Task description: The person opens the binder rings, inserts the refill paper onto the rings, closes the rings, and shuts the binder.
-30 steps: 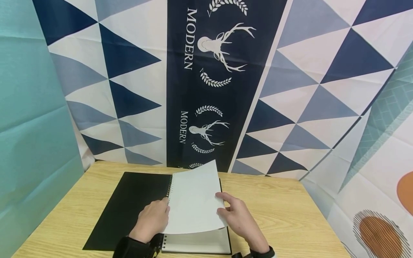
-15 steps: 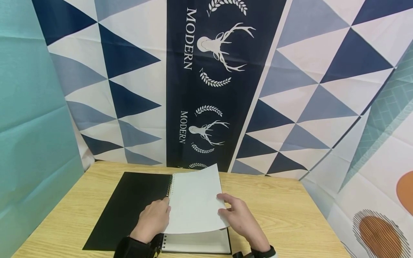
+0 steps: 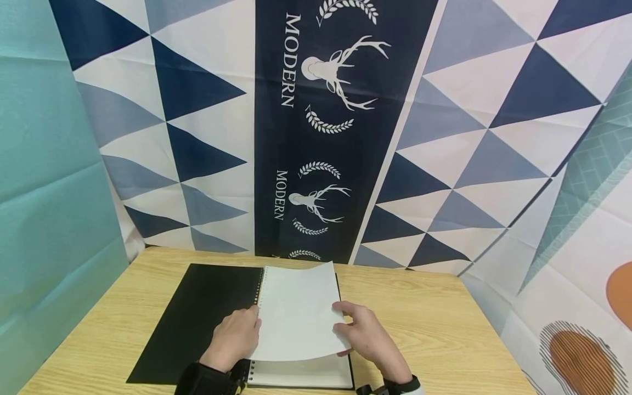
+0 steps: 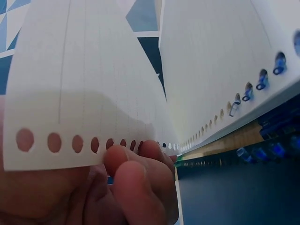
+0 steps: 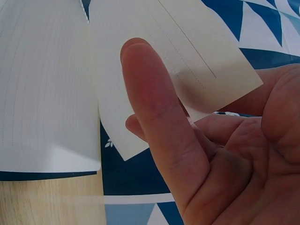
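A loose white sheet (image 3: 298, 315) with a row of punched holes hangs just over the page stack (image 3: 296, 374) of an opened ring-bound notebook. My left hand (image 3: 231, 337) pinches its holed left edge, beside the binding. At the opposite edge, my right hand (image 3: 369, 336) holds the paper between its fingers. Faint printed lines run across the sheet (image 4: 51, 70) in the left wrist view, where its holes are apart from the notebook's blue-tinted rings (image 4: 262, 79). In the right wrist view, one finger (image 5: 154, 93) lies in front of the sheet (image 5: 197, 56), another partly behind it.
The notebook's black cover (image 3: 197, 312) lies flat on the left. Everything rests on a light wooden table (image 3: 424, 329). Patterned cloth (image 3: 316, 137) hangs upright along the back, with more cloth at both sides.
The sheet's far edge and raised right corner have come down closer to the notebook. My right hand has shifted slightly lower; the left has hardly moved.
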Tool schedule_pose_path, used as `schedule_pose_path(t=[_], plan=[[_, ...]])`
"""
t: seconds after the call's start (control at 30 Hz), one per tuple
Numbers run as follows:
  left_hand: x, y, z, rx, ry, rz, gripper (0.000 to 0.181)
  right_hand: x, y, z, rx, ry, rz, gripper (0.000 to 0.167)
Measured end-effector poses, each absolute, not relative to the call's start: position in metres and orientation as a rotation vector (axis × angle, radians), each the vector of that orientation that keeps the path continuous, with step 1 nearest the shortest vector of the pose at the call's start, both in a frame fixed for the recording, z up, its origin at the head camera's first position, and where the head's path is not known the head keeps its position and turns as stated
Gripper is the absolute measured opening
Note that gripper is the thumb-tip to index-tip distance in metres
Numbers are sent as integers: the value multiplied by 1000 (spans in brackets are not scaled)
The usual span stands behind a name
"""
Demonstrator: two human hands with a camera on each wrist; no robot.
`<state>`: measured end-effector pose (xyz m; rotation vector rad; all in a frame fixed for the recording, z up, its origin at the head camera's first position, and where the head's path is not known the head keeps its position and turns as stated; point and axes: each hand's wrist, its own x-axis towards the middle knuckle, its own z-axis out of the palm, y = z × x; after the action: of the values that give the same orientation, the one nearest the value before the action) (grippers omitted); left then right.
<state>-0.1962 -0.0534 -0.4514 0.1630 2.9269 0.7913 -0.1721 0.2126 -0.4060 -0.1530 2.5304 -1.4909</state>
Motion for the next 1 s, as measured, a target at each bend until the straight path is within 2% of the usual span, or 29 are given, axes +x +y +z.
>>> schedule_pose_path(t=[0.37,1.0], plan=[[-196,-54,-456,193,2884,797,26,-171,212,-402,-140,2606,-1443,48],[-196,-57,-458,218,2870,809,29,-172,211,-405,-129,2708,-1365,41]])
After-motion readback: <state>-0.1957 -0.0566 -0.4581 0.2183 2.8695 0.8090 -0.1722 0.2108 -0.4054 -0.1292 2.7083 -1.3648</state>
